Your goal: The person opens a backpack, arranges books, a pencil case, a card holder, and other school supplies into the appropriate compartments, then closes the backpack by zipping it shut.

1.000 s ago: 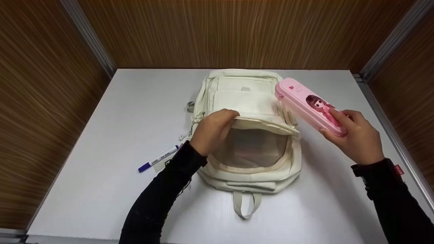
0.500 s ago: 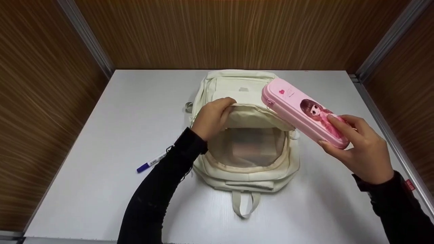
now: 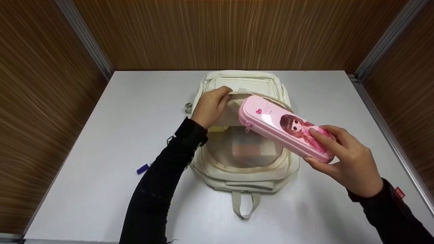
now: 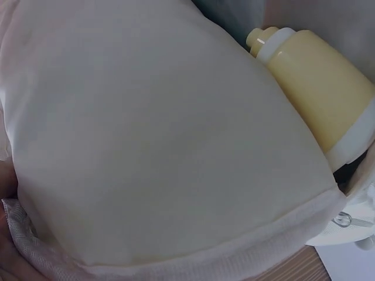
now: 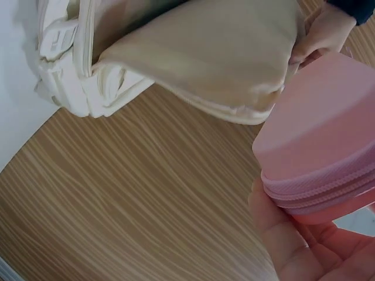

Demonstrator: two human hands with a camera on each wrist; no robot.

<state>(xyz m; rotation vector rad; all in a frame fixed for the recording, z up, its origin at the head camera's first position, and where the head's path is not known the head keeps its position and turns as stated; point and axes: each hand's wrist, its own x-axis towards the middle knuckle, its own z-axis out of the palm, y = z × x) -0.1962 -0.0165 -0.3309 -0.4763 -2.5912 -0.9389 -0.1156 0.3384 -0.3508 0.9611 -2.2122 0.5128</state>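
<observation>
Head view: left hand [image 3: 210, 106] pinches the rim of the flap [image 3: 234, 110] between thumb and fingers and holds it up, presumably so the bag [image 3: 244, 174] gapes wide enough for things to pass. Bag lies flat on the table [image 3: 98, 162], which likely steadies it with no hand on the body. Right hand [image 3: 352, 159] grips the pink case [image 3: 274, 127] by its near end, thumb low on the side, fingers across the top (an end hold, probably to leave the far end free over the gap). Case is in the air, tilted, far end above the bag; can't tell if it touches the flap. Left wrist view: flap lining fills most of it, the hand's fingers curl on the edge at lower left, mostly cropped; bottle [image 4: 316, 82] lies inside, beside the flap. Right wrist view: fingers and palm sit under the case's end, so they seem to carry its weight; the other hand pinches the flap behind. Count: 2 hands, 1 bag, 1 case, 1 bottle, 1 pen [image 3: 143, 168] partly behind the sleeve, 1 reddish shape [image 3: 245, 150] inside, too blurred to name.
</observation>
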